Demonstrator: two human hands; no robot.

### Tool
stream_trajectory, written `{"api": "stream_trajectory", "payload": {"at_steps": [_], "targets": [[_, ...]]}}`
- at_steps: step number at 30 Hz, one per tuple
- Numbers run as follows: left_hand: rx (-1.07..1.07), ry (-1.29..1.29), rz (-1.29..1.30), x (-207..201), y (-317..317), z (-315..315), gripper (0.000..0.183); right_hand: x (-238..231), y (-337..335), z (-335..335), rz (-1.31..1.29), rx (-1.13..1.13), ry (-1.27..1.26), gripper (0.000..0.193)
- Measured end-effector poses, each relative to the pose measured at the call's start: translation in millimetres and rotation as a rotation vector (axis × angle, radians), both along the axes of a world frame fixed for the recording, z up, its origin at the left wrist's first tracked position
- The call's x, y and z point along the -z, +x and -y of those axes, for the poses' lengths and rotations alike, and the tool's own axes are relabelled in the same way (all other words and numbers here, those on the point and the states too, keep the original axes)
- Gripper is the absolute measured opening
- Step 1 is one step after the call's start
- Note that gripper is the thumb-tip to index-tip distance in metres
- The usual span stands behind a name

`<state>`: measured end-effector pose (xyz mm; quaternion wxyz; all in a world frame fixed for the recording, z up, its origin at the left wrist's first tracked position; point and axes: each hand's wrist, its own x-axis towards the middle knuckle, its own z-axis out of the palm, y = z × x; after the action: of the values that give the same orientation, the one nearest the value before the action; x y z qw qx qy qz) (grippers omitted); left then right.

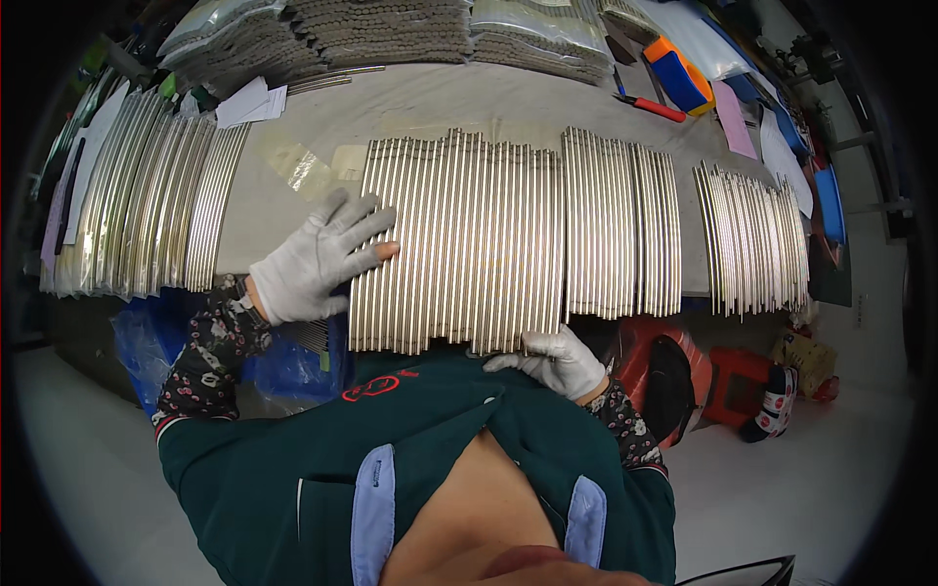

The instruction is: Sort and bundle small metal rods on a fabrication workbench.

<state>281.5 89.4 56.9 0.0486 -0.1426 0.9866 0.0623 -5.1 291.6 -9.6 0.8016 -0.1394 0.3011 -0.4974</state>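
Observation:
A wide row of thin silvery metal rods [454, 234] lies side by side on the grey table in front of me, its near ends uneven and jutting past the edge. My left hand [327, 256], in a white glove with a bare fingertip, rests open with fingers spread on the row's left side. At the near ends, toward the row's right, my right hand [562, 361], also white-gloved, touches the rods with its fingers apart. Part of its grip is hidden. Just right of the row lies another group of rods [611, 225].
Shorter rods [752, 239] lie farther right. Plastic-wrapped rods [147, 195] line the left side. Bundled stacks [381, 34] fill the back. Red-handled pliers [650, 105] and an orange-blue tape dispenser [679, 76] sit at the back right. A red stool [660, 376] stands below the table.

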Motion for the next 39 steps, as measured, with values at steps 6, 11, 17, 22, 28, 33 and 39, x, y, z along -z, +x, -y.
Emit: {"api": "stream_trajectory", "payload": {"at_steps": [6,11,17,22,28,33,39], "targets": [[0.496,-0.126,-0.287,26.9,-56.9,9.5,0.067,-14.6,21.2,18.6,0.056,-0.122,-0.007,0.063],[0.856,-0.041,-0.416,-8.0,-135.6,-17.0,0.045,-41.1,29.7,25.8,-0.135,-0.224,0.005,0.032],[0.736,-0.022,-0.624,-43.5,-166.9,-29.5,0.036,-107.3,-15.1,17.6,-0.628,-0.177,-0.165,0.038],[0.39,0.388,-1.113,-75.6,-172.5,5.9,0.052,-169.8,-38.6,57.5,-0.844,0.027,-0.438,0.074],[0.141,0.791,-1.339,-62.9,-175.3,76.3,0.074,-142.8,-33.0,161.1,-1.484,0.302,-0.756,0.056],[-0.018,1.119,-1.156,-77.7,-169.4,107.8,0.087,-88.2,-3.7,227.9,-1.001,0.259,-0.615,0.071],[-0.354,1.094,-1.37,-64.5,-181.3,123.7,0.046,-60.7,4.7,248.0,-0.909,0.224,-0.486,0.027]]}}
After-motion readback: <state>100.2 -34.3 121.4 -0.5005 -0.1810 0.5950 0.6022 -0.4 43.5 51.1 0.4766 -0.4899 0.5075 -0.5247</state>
